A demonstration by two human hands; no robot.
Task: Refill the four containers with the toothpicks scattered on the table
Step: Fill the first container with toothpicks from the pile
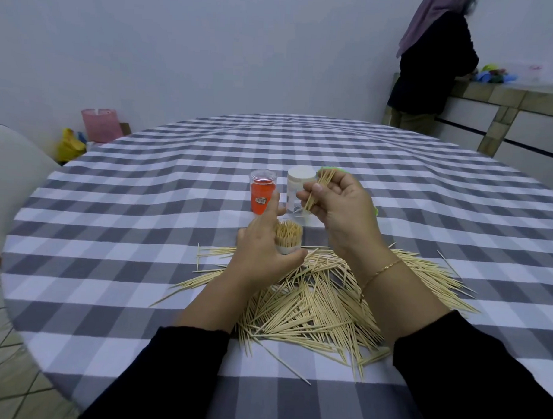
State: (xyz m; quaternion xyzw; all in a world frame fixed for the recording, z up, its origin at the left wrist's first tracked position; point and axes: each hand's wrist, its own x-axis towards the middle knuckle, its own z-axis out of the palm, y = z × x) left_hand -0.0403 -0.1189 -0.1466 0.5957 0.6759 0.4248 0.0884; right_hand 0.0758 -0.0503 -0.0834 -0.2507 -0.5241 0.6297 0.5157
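My left hand (pixel 263 245) grips a small open container (pixel 288 241) packed with upright toothpicks, standing on the table. Above and to its right, my right hand (pixel 341 208) pinches a small bundle of toothpicks (pixel 320 189) between thumb and fingers. Behind them stand a lidded orange container (pixel 262 191) and a white-lidded clear container (pixel 297 191). A green container (pixel 375 209) is mostly hidden behind my right hand. A large heap of loose toothpicks (pixel 313 298) lies on the checked cloth in front of me.
The round table (pixel 143 220) carries a grey and white checked cloth. A white chair (pixel 10 175) stands at the left edge. A person in dark clothes (pixel 430 64) stands at a tiled counter (pixel 508 98) far right. Pink and yellow items (pixel 96 131) sit on the floor.
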